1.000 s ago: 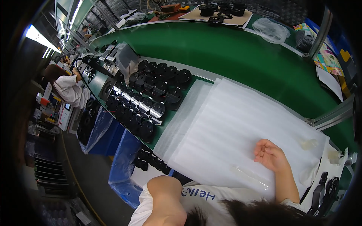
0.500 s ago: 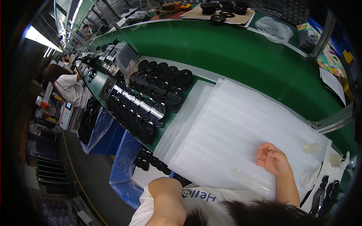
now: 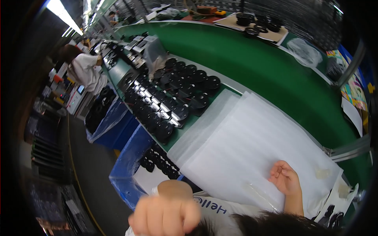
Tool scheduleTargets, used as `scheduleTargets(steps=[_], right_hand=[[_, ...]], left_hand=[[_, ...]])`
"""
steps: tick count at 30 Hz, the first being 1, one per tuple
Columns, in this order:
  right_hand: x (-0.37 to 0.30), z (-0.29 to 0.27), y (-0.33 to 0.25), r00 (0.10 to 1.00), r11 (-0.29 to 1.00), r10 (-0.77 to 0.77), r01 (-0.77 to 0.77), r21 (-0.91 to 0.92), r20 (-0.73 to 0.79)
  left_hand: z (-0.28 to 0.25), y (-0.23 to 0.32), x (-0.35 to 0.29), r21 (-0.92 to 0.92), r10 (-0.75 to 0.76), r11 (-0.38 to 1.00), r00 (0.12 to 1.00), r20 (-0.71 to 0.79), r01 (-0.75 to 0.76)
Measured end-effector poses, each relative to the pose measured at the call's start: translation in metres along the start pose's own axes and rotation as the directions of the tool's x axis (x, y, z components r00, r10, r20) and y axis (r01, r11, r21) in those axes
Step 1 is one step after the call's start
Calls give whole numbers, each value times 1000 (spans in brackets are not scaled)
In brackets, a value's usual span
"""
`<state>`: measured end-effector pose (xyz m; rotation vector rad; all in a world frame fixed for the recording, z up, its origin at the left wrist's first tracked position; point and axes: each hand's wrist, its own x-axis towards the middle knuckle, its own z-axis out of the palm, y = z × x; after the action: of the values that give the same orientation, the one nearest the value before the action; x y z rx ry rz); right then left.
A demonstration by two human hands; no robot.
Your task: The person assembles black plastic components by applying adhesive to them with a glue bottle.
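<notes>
White sheets (image 3: 252, 141): layered flat on the worktop (image 3: 183, 129). From where I stand, right hand (image 3: 285, 180) is above their near part, fingers loosely curled, nothing seen in it. Left hand (image 3: 165, 214) apart, fisted (blurred; cannot tell whether it grips anything). Black parts (image 3: 180, 111) in rows left of the sheets. Judgement: touch lightly, keep layers flat, edges even.

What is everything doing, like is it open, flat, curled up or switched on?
Left hand, fingers curled in, blurry; can't tell if it holds anything
Right hand, fingers half curled, nothing seen in it
White sheets, lying flat in a stack
Black round parts, set out in rows
Near blue bin, open at the top
Clear bag, crumpled
Ceiling light, on
</notes>
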<state>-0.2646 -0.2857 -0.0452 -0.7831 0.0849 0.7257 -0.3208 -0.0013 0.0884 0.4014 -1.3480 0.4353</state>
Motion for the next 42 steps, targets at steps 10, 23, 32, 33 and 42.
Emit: scheduleTargets(steps=[10, 23, 32, 33, 42], right_hand=[[2, 11, 5, 1000, 997, -22, 22, -69, 3], [-2, 1, 0, 998, 998, 62, -62, -4, -32], [-4, 0, 1, 996, 998, 47, -45, 35, -80], [-2, -3, 2, 995, 997, 68, -65, 33, -79], [0, -1, 0, 998, 998, 57, -57, 3, 5]], left_hand=[[36, -71, 52, -561, -543, 795, 682, -490, 230], [83, -119, 97, -438, -435, 899, 106, -894, -3], [66, -136, 91, -364, -344, 920, 148, -927, -143], [64, -131, 85, -362, -338, 920, 164, -927, -151], [52, -134, 82, -304, -226, 939, 379, -897, -159]])
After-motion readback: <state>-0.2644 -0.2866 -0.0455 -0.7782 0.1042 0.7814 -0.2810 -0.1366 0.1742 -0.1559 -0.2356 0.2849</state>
